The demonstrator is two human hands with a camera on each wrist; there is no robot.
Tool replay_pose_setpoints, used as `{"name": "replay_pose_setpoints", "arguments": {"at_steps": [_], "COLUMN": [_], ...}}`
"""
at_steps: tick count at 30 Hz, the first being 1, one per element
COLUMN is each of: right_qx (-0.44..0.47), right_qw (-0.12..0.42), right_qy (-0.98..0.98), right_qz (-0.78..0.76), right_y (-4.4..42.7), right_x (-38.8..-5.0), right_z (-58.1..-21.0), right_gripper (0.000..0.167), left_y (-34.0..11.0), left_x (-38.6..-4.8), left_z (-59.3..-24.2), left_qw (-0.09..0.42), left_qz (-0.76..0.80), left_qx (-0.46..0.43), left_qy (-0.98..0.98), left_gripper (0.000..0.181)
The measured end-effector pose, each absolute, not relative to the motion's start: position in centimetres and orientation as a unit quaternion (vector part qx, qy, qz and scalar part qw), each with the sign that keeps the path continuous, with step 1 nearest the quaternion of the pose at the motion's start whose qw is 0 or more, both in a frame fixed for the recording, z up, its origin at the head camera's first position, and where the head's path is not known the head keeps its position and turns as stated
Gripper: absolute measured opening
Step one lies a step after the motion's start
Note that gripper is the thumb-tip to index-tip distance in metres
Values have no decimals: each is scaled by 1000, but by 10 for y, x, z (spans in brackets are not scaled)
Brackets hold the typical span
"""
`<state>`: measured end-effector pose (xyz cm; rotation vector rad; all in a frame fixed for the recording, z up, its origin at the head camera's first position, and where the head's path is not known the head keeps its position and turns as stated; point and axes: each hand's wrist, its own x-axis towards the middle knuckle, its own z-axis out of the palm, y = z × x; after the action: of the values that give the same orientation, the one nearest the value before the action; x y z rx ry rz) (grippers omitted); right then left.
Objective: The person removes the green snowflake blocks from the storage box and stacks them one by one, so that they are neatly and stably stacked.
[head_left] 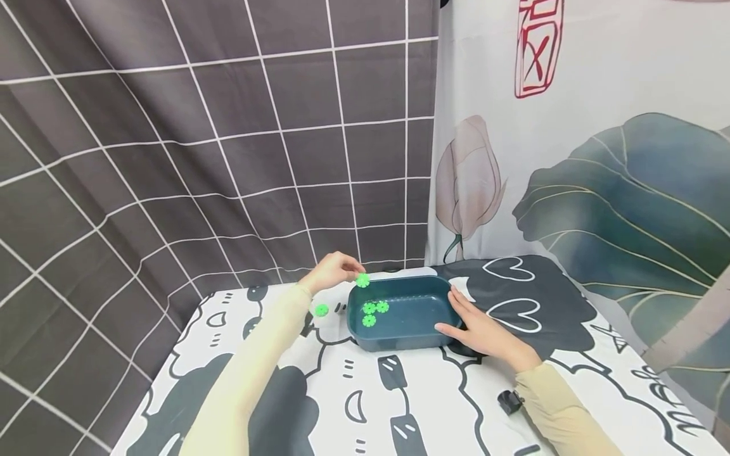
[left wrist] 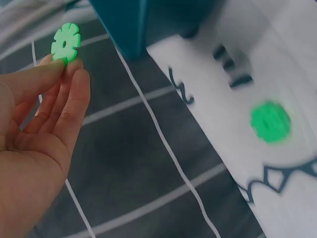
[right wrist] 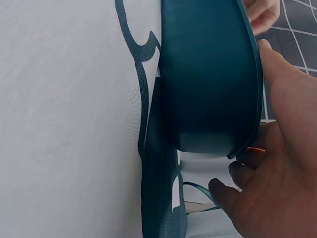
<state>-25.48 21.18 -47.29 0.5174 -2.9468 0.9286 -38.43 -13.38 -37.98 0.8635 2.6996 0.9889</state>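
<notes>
My left hand [head_left: 336, 271] pinches a green snowflake disc [left wrist: 66, 42] between thumb and fingertips, at the back left corner of a dark teal plastic basin [head_left: 407, 342]. The disc has a notched, petal-like edge and a small centre hole. Inside the basin, toward its left end, lie three like discs [head_left: 369, 321]. Another green disc [head_left: 322, 310] rests on the cloth left of the basin, blurred in the left wrist view. At the basin's right end, my right hand [head_left: 485, 332] rests on the rim with fingers extended and thumb spread apart from them.
A black-and-white patterned cloth [head_left: 342, 421] covers the table. Behind it hangs a dark curtain with a white grid [head_left: 302, 152], and to the right a pale curtain with a flower print [head_left: 470, 177]. A small black device [head_left: 509, 401] sits by the right wrist.
</notes>
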Motion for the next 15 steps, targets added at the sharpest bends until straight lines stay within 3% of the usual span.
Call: {"name": "replay_pose_setpoints", "arguments": {"at_steps": [9,15], "right_qx": [170,172], "right_qw": [5,4], "right_qy": [-939,-940], "right_qz": [297,296], "right_y": [214,212], "right_x": [-256,-255], "right_z": [-468,-472], "right_gripper": [95,95], "left_y": [-185,-198], "left_x": [-380,-373], "left_z": [-368,-374], "left_qw": [30,41], "left_qz": [331,336], "left_qx": [268,214], "left_qy": [904,916], "left_gripper": [18,20]}}
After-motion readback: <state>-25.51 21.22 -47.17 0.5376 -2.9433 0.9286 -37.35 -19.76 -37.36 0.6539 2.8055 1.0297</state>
